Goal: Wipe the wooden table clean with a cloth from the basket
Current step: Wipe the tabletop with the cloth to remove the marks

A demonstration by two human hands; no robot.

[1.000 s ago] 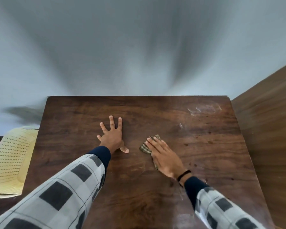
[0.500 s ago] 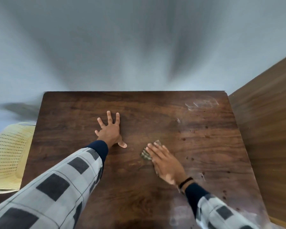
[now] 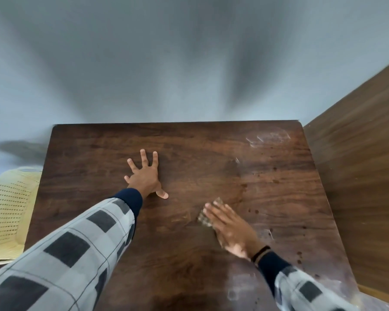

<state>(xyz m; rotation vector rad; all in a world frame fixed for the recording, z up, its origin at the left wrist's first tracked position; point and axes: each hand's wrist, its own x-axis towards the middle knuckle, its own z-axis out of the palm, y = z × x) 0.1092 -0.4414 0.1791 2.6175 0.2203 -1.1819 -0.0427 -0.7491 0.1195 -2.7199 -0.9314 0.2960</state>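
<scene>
Wooden table [image 3: 189, 142]: right hand [image 3: 231, 230] flat on cloth [image 3: 206, 217], mid-tbl.

You are looking at a plain pale grey-blue wall [image 3: 144, 63] that is filling the whole upper part of the view. Soft dark shadows are spreading over it in blurred vertical streaks, so the light is looking dim and diffuse. On your right, a brown wooden panel [image 3: 364, 164] is standing upright and running toward you at an angle. On your left, lower down, a pale yellow perforated plastic piece [image 3: 7, 212] is showing, its holes lying in neat rows.
</scene>
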